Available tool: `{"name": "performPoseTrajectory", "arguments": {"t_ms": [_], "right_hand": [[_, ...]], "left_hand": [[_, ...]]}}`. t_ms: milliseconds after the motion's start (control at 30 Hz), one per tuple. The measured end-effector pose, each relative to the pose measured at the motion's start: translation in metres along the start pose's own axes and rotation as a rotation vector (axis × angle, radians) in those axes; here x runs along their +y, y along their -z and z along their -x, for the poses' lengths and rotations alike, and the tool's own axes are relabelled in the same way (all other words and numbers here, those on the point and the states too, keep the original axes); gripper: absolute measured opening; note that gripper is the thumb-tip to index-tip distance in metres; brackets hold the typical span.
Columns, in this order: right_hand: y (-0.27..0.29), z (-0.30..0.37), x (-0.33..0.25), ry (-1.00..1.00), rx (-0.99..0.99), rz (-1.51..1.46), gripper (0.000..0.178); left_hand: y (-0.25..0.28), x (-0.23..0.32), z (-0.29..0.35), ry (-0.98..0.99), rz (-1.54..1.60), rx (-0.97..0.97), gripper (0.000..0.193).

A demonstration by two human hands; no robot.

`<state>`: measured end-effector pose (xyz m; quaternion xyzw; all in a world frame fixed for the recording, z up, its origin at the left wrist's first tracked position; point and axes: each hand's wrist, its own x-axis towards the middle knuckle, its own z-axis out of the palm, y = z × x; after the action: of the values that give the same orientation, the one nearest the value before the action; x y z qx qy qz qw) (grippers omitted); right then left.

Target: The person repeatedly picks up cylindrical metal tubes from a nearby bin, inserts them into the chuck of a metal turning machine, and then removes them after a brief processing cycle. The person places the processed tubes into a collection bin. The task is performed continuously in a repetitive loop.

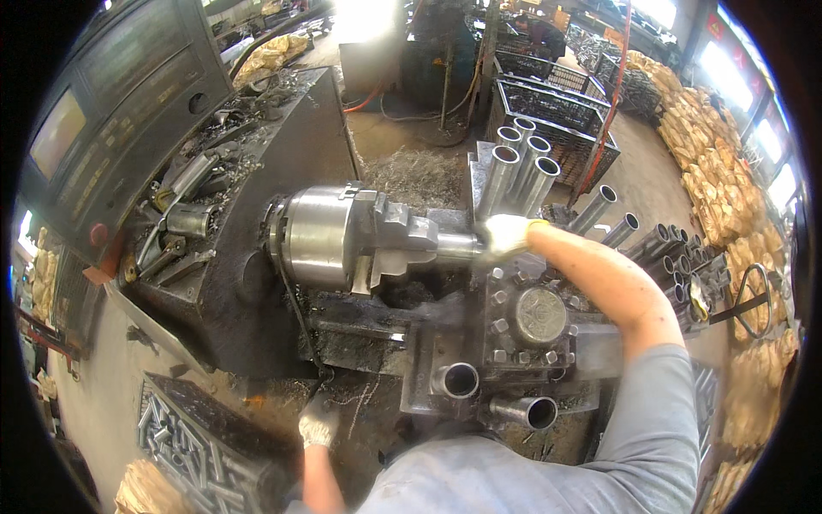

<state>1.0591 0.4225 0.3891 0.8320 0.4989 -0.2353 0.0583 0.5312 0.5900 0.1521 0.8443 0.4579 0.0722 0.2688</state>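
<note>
Okay, head view: the right hand (507, 236), in a pale glove, was at the free end of a shiny metal workpiece (455, 246). That workpiece stuck out sideways from the stepped jaws of a big round chuck (321, 237), roughly mid-picture. Glove and workpiece end overlapped in view; couldn't tell whether the fingers were clamped on it or just resting against it.

Left hand (318, 426), also gloved, was low down, well apart from the right one, just below the lower end of a thin dark rod or cable (301, 321) hanging by the chuck. Blurry; couldn't tell if its fingers were together or apart, or if they touched it.

Below the right forearm sat a bolted block (539, 317) with a round cap. Two open-ended tubes, one (456, 380) upright-looking and one (527, 413) tilted, were near its lower edge. Behind the right hand, a cluster of tubes (522, 167) stood on end; more tubes (676, 257) were bunched at right. Short metal pieces (184, 450) filled a bin at lower left. Control panel (111, 128) at upper left, mesh crates (556, 116) at the back, brown wrapped bundles (715, 163) along the right.
</note>
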Motion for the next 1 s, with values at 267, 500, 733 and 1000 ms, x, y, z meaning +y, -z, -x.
{"name": "performPoseTrajectory", "arguments": {"t_ms": [267, 500, 733, 1000], "right_hand": [[-0.010, -0.036, -0.030, 0.073, 0.072, -0.210, 0.061], [-0.015, -0.042, -0.018, 0.092, 0.057, -0.347, 0.091], [0.025, 0.067, -0.036, 0.014, 0.448, -0.392, 0.076], [-0.007, 0.180, -0.028, 0.091, 0.818, -0.890, 0.053]], "left_hand": [[0.015, -0.072, 0.023, 0.309, 0.349, 0.322, 0.033], [0.050, -0.130, 0.007, 0.699, 1.564, 0.180, 0.020], [0.065, -0.129, 0.011, 0.553, 0.905, 0.262, 0.036], [0.097, -0.144, -0.002, 0.497, 0.215, 0.466, 0.053]]}}
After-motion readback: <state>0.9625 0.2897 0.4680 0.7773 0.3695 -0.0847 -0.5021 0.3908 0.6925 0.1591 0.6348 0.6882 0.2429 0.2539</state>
